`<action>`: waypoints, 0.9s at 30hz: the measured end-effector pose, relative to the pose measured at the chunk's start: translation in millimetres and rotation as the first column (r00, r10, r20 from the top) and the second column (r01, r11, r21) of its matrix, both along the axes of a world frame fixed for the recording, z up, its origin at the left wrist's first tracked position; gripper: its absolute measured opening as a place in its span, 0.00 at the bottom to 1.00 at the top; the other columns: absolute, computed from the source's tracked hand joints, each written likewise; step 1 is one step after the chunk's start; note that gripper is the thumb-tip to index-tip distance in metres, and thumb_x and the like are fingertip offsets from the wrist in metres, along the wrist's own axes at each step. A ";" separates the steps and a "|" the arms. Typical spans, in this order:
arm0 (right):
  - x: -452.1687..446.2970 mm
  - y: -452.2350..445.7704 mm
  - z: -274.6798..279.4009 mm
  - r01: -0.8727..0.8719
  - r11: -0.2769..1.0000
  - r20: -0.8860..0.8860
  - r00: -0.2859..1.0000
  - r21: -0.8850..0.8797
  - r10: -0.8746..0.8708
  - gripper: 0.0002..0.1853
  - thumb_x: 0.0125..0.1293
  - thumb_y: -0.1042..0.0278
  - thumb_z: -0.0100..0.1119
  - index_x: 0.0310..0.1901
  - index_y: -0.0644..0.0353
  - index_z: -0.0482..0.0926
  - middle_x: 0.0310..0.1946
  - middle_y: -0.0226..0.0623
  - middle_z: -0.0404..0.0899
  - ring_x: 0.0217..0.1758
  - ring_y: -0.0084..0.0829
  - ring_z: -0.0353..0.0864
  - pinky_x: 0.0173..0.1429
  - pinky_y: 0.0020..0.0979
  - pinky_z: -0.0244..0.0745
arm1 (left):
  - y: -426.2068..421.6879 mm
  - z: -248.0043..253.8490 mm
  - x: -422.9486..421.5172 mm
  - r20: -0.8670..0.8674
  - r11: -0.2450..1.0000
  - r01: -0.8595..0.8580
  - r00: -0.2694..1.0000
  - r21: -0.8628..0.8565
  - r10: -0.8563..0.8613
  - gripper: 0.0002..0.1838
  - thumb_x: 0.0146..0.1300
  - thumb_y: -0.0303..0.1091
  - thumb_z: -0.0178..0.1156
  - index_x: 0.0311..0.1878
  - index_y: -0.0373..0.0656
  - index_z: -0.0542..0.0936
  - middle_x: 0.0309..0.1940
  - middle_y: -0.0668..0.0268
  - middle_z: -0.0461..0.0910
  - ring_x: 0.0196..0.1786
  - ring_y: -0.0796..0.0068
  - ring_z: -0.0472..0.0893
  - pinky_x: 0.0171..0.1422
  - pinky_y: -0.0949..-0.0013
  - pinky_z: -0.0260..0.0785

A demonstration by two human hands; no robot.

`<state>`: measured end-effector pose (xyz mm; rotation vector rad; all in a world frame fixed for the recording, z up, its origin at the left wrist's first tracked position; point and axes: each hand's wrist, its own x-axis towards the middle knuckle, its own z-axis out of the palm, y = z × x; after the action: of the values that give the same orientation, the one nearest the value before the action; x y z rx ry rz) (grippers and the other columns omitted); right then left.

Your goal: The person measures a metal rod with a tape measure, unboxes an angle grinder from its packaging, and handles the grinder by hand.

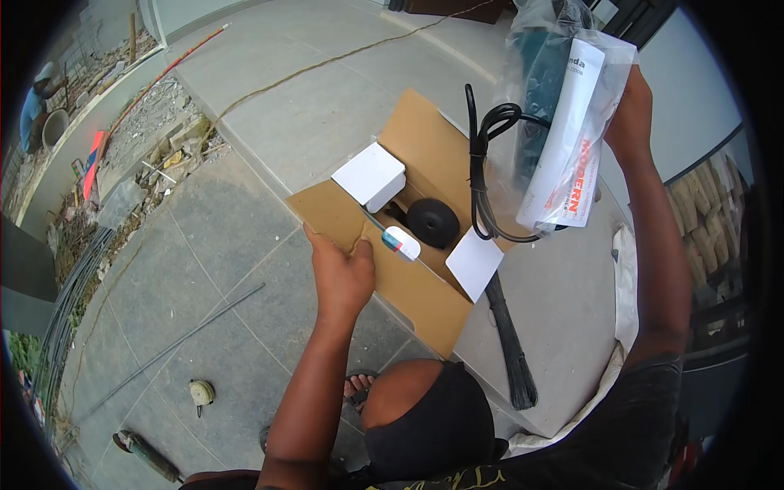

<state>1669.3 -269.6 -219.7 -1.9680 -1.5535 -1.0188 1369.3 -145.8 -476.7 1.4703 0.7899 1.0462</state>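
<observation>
My left hand [341, 273] is closed on the brown flap of an open cardboard box [433, 314], thumb on the flap's upper face. Inside the box sits a black round disc-shaped part [433, 223] with a central hole. White inner flaps [369, 174] stick up at the box's ends, and a small printed tag [401, 243] hangs at its near side. Up at the right, my right hand [630, 122] grips a clear plastic bag [510, 122] holding a teal power tool [539, 69] and a white printed leaflet [563, 135]. A looped black cord [490, 135] dangles from it.
A bundle of black wire [512, 351] lies right of the box. On the lower-left tiles are a tape measure [201, 394], a thin metal rod [180, 349] and another power tool [147, 457]. A person [37, 110] is beyond the rubble strip at far left.
</observation>
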 end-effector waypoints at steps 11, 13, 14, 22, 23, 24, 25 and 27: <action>82.3 -150.6 18.3 0.391 0.920 0.047 0.919 -0.009 -0.390 0.16 0.62 0.79 0.59 0.53 0.65 0.77 0.47 0.48 0.82 0.50 0.47 0.83 0.56 0.38 0.75 | 33.0 1.3 1.1 -0.039 0.998 0.048 0.998 -0.028 -0.049 0.33 0.58 0.22 0.57 0.67 0.31 0.57 0.57 0.44 0.75 0.61 0.51 0.78 0.67 0.57 0.67; 98.1 -175.7 -6.3 0.514 0.852 0.143 0.855 -0.101 -0.499 0.16 0.57 0.85 0.52 0.48 0.66 0.77 0.44 0.51 0.77 0.45 0.56 0.76 0.52 0.46 0.73 | 36.2 4.2 4.5 -0.042 0.998 0.050 0.998 -0.029 -0.051 0.34 0.58 0.22 0.57 0.67 0.30 0.57 0.57 0.44 0.74 0.62 0.50 0.77 0.68 0.57 0.67; 98.8 -184.5 -21.1 0.517 0.850 0.139 0.853 -0.099 -0.503 0.16 0.57 0.85 0.52 0.48 0.66 0.77 0.44 0.51 0.77 0.45 0.56 0.76 0.52 0.46 0.73 | 36.3 10.0 3.9 -0.097 0.999 0.048 0.994 0.019 -0.046 0.35 0.58 0.23 0.58 0.67 0.29 0.56 0.57 0.44 0.74 0.64 0.50 0.76 0.68 0.58 0.67; 77.0 -209.1 -139.1 0.475 0.819 -0.058 0.854 -0.323 -0.518 0.13 0.47 0.91 0.50 0.36 0.74 0.77 0.51 0.56 0.77 0.57 0.56 0.72 0.63 0.46 0.70 | 13.6 105.7 59.6 -0.865 0.559 0.769 0.473 0.311 -0.170 0.20 0.57 0.24 0.59 0.54 0.29 0.77 0.64 0.51 0.74 0.60 0.54 0.80 0.58 0.57 0.75; 77.2 -209.5 -151.1 0.452 0.823 -0.063 0.863 -0.345 -0.500 0.12 0.46 0.91 0.50 0.34 0.74 0.77 0.50 0.56 0.77 0.56 0.55 0.72 0.61 0.46 0.71 | 10.2 122.1 81.2 -0.929 0.530 0.832 0.052 -0.162 -0.366 0.18 0.57 0.25 0.59 0.51 0.31 0.81 0.65 0.53 0.74 0.58 0.54 0.82 0.55 0.55 0.76; 79.1 -209.0 -162.8 0.429 0.827 -0.067 0.873 -0.363 -0.483 0.12 0.46 0.91 0.50 0.33 0.74 0.77 0.48 0.55 0.77 0.54 0.55 0.72 0.60 0.45 0.71 | 11.5 114.8 102.6 -0.936 0.451 0.853 -0.112 -0.262 -0.334 0.17 0.57 0.26 0.59 0.51 0.35 0.82 0.66 0.54 0.74 0.58 0.54 0.82 0.54 0.54 0.77; 79.7 -207.4 -173.0 0.388 0.852 -0.108 0.887 -0.352 -0.449 0.13 0.45 0.92 0.49 0.33 0.72 0.77 0.43 0.52 0.76 0.51 0.53 0.72 0.55 0.45 0.71 | 12.9 92.5 121.7 -0.919 0.372 0.852 -0.272 -0.368 -0.286 0.17 0.58 0.28 0.59 0.52 0.38 0.84 0.67 0.54 0.73 0.59 0.54 0.82 0.54 0.53 0.78; 78.0 -199.0 -187.0 0.349 0.866 -0.167 0.889 -0.357 -0.427 0.12 0.45 0.92 0.49 0.33 0.71 0.76 0.41 0.50 0.76 0.49 0.53 0.72 0.53 0.46 0.71 | 18.2 30.4 145.9 -0.940 0.442 0.834 -0.245 -0.329 -0.238 0.20 0.59 0.31 0.61 0.55 0.41 0.83 0.68 0.55 0.73 0.62 0.56 0.80 0.57 0.54 0.77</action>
<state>1747.3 -468.6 -406.7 -2.6022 -1.2702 -0.6555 1515.2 -127.6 -446.3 2.6238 0.4011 -0.9236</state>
